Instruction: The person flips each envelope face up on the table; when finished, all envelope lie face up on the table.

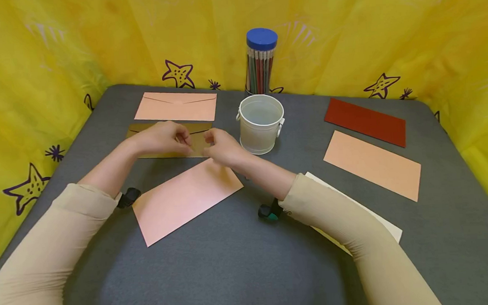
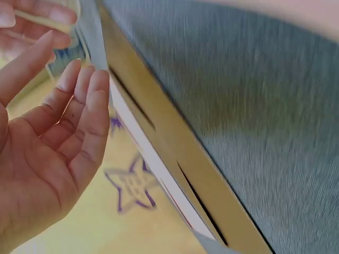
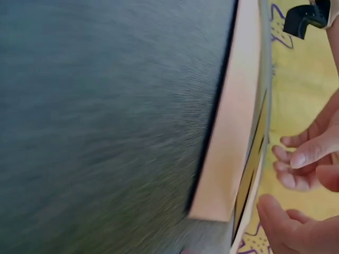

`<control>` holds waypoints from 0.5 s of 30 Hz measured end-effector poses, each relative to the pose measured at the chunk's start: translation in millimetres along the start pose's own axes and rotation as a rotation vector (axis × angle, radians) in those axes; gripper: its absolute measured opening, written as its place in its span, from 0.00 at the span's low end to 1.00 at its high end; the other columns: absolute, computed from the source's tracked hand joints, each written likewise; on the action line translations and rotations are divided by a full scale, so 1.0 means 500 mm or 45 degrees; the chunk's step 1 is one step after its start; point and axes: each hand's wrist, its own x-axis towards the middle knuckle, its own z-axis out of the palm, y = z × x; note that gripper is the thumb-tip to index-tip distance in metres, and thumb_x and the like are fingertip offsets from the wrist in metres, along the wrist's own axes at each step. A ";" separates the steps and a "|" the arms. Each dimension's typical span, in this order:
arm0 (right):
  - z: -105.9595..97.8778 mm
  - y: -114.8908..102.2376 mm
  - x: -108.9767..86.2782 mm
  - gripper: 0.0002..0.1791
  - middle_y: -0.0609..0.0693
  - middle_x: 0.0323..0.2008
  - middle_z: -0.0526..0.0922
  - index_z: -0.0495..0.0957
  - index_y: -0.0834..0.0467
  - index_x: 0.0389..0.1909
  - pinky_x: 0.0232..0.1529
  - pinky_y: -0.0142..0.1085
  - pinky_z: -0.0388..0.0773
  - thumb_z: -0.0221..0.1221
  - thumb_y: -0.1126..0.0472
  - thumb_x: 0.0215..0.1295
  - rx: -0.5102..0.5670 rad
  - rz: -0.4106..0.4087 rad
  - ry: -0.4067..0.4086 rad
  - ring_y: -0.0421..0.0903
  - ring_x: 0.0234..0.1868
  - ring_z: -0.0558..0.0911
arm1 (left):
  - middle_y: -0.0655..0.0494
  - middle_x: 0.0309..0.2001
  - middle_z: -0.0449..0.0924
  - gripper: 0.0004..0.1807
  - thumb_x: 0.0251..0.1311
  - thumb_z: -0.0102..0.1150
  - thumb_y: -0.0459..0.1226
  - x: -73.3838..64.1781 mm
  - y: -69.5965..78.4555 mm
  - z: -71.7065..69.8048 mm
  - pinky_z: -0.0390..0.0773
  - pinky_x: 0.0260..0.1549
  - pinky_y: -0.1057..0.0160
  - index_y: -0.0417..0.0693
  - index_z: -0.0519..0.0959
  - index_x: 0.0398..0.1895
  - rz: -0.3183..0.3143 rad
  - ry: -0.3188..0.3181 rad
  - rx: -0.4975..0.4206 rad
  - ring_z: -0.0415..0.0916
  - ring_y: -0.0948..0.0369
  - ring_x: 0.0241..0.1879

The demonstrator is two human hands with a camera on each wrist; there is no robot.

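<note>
My left hand hovers over the brown envelope, its fingers loosely bent with nothing between them. To its right, my right hand faces it, also loosely bent and holding nothing. Fingertips of both hands are close but apart, as the left wrist view shows with the left palm turned up to the camera. A pink envelope lies aslant nearer me, below the hands. Behind the brown one lies another pink envelope, flap side up.
A white metal bucket with side handles stands right of my right hand. Behind it is a clear tube of pencils with a blue lid. At right lie a red envelope, a peach envelope and a cream one partly under my sleeve.
</note>
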 end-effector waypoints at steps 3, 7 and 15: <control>-0.012 0.015 -0.030 0.31 0.59 0.68 0.70 0.63 0.64 0.69 0.69 0.45 0.71 0.59 0.62 0.67 -0.065 -0.045 -0.089 0.55 0.69 0.72 | 0.47 0.41 0.84 0.15 0.58 0.68 0.40 -0.001 0.022 0.022 0.79 0.40 0.60 0.40 0.80 0.43 0.041 -0.036 0.022 0.79 0.55 0.40; -0.023 0.038 -0.059 0.33 0.60 0.67 0.72 0.65 0.65 0.68 0.68 0.46 0.72 0.62 0.59 0.65 -0.160 -0.129 -0.156 0.56 0.67 0.74 | 0.44 0.46 0.82 0.21 0.55 0.70 0.41 -0.006 0.041 0.048 0.74 0.51 0.49 0.38 0.79 0.47 0.093 -0.050 0.090 0.78 0.54 0.41; -0.034 0.089 -0.092 0.33 0.61 0.65 0.74 0.67 0.67 0.66 0.68 0.44 0.73 0.65 0.62 0.61 -0.181 -0.173 -0.151 0.55 0.64 0.77 | 0.41 0.44 0.74 0.30 0.50 0.75 0.44 -0.019 0.066 0.091 0.75 0.43 0.55 0.33 0.74 0.48 0.031 0.014 0.133 0.70 0.52 0.41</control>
